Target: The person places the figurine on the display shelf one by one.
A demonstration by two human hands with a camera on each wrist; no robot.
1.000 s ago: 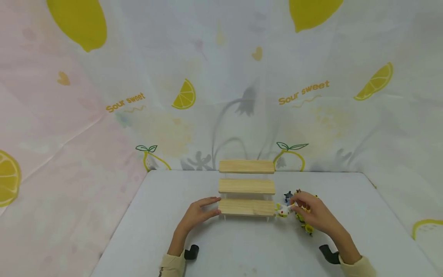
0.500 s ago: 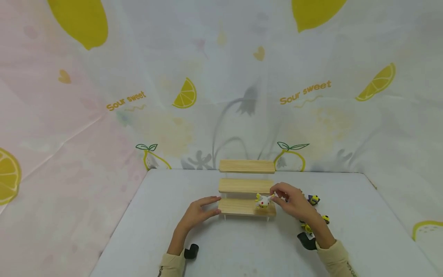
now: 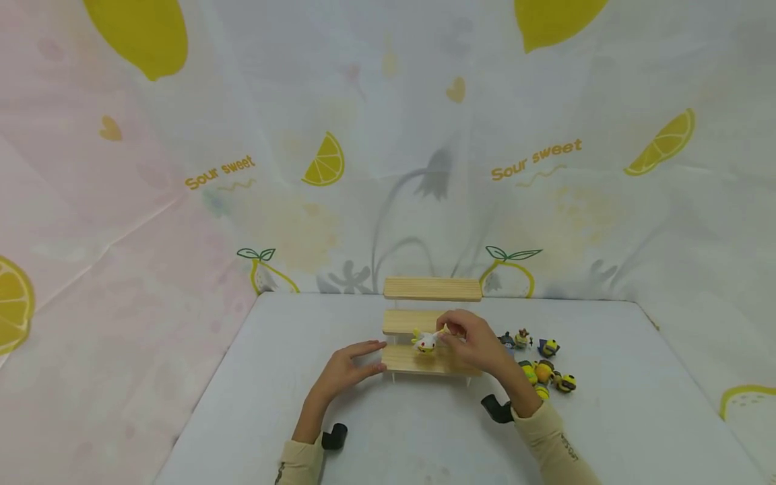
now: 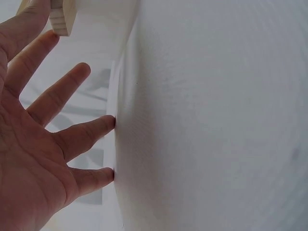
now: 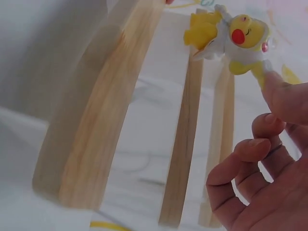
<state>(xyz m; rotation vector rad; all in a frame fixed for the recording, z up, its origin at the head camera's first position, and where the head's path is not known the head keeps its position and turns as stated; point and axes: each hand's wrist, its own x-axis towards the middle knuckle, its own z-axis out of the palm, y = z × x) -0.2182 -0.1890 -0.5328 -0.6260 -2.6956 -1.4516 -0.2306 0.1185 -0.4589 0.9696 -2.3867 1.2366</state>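
Observation:
A three-step wooden display shelf (image 3: 403, 360) on white supports stands at the back middle of the table. My right hand (image 3: 479, 345) pinches a small white-and-yellow figurine (image 5: 245, 38) with red cheeks by a limb, between thumb and fingers. In the head view the figurine overlaps the gap between the lowest and middle boards. At the shelf's left end, my left hand (image 3: 348, 370) touches the lowest board with thumb and index fingertips. The left wrist view shows this hand's other fingers (image 4: 62, 94) straight and spread, two of them at the white table surface.
Several small yellow and dark figurines (image 3: 544, 370) stand or lie grouped on the white table (image 3: 273, 397), right of the shelf. A lemon-print cloth (image 3: 424, 148) hangs behind. A black curved mount (image 3: 496, 409) juts from each wrist.
My right hand has carried the white-and-yellow figurine left, from beside the group to over the shelf, uncovering the other figurines. The left hand stays at the shelf's end.

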